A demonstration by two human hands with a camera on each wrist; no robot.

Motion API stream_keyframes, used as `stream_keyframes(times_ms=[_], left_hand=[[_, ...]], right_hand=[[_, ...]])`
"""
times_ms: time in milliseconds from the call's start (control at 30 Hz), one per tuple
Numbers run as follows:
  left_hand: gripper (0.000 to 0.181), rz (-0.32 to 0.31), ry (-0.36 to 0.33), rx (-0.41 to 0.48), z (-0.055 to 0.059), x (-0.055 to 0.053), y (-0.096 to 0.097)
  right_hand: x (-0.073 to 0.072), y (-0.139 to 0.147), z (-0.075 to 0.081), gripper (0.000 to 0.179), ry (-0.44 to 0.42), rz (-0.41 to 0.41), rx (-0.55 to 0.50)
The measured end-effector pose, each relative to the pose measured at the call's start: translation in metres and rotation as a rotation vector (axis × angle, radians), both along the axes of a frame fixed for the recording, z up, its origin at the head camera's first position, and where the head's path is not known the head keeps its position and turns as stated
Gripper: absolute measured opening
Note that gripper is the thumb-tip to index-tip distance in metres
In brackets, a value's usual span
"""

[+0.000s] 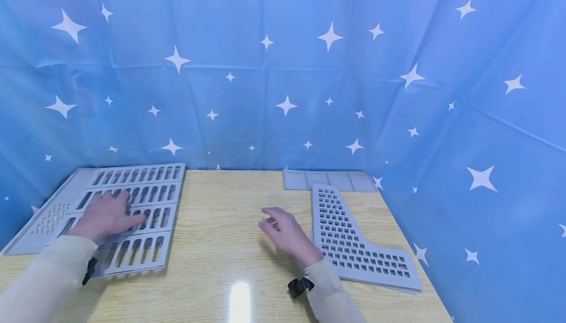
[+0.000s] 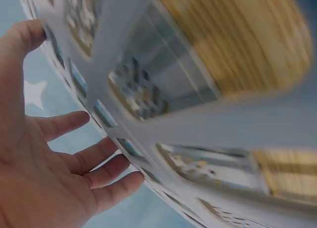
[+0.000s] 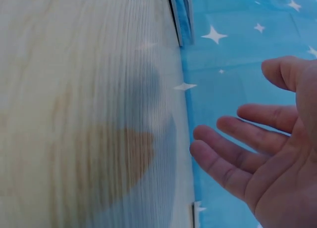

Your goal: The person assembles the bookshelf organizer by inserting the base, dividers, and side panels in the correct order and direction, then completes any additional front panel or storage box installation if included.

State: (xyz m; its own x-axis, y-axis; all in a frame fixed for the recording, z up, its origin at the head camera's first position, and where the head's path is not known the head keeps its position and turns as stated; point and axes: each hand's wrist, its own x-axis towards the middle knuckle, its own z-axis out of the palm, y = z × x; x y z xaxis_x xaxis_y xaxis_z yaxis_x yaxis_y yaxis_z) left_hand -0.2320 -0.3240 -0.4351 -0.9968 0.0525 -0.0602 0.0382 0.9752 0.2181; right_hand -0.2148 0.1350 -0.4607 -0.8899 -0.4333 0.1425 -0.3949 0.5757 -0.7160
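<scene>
At the left of the head view, my left hand (image 1: 107,215) rests on a light grey panel (image 1: 152,250) with rows of long slots. Its fingers are spread and mostly straight. The left wrist view shows the fingertips of the left hand (image 2: 59,163) at the surface of the slotted panel (image 2: 237,121). Around the middle of the table, my right hand (image 1: 285,229) hovers over the wood and holds nothing. In the right wrist view the right hand (image 3: 262,144) has loosely extended fingers, with the thumb apart.
Another grey panel with small slits (image 1: 48,217) lies beneath the slotted one. To the right sits an L-shaped grey panel (image 1: 371,249) with square holes, apparently stacked. Behind it lies a flat grey strip (image 1: 294,179). A blue star-patterned curtain (image 1: 247,92) borders the wooden table (image 1: 212,215).
</scene>
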Motion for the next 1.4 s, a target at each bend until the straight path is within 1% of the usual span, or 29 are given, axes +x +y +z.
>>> stream_keyframes(times_ms=[133,300,433,600,767,900,1033,1133,1300,1400], left_hand=[[0.099,-0.032,0.026,-0.037,0.003,0.004,0.022],[0.096,-0.081,0.072,-0.055,0.002,0.009,0.053],[0.094,-0.132,0.111,-0.080,0.001,0.010,0.078],[0.090,-0.162,0.129,-0.071,0.001,0.010,0.108],[0.090,-0.150,0.111,-0.044,0.001,0.011,0.137],[0.089,-0.147,0.088,-0.026,0.000,0.009,0.157],[0.092,-0.141,0.071,-0.029,-0.004,0.008,0.174],[0.094,-0.131,0.075,-0.034,-0.010,0.008,0.186],[0.084,-0.096,0.078,-0.042,-0.017,0.008,0.203],[0.079,-0.076,0.055,-0.058,-0.017,0.010,0.212]], right_hand=[[-0.001,0.001,-0.001,0.051,-0.010,-0.008,0.011],[-0.002,0.004,-0.001,0.050,-0.019,-0.018,0.008],[-0.004,0.007,-0.003,0.050,-0.024,-0.028,0.005],[-0.006,0.012,-0.005,0.049,-0.015,-0.045,0.016],[-0.008,0.019,-0.004,0.047,-0.001,-0.067,0.017],[-0.010,0.024,-0.002,0.047,-0.006,-0.093,0.012],[-0.011,0.028,-0.002,0.047,-0.015,-0.106,0.018],[-0.011,0.030,-0.002,0.047,-0.031,-0.113,0.013],[-0.011,0.033,0.000,0.046,-0.037,-0.119,-0.007],[-0.010,0.033,0.002,0.045,-0.042,-0.125,-0.014]])
